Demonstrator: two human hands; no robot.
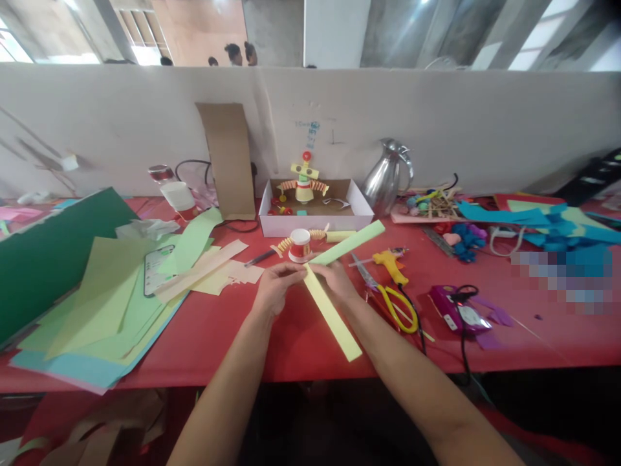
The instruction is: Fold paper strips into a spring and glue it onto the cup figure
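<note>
The yellow paper strip (pixel 332 314) ran from our fingers toward us and rightward over the red table (pixel 233 336), crossed at its far end by the green paper strip (pixel 348 243) pointing away-right, where our left hand (pixel 276 287) and right hand (pixel 336 278), palms inward, pinched both strips.

Left hand (pixel 274 287) and right hand (pixel 336 279) pinch crossing point of yellow paper strip (pixel 332 315) and green paper strip (pixel 348 243) above red tabletop (pixel 233 336). Scissors (pixel 394 303) just right; paper figure (pixel 299 244) beyond.
</note>
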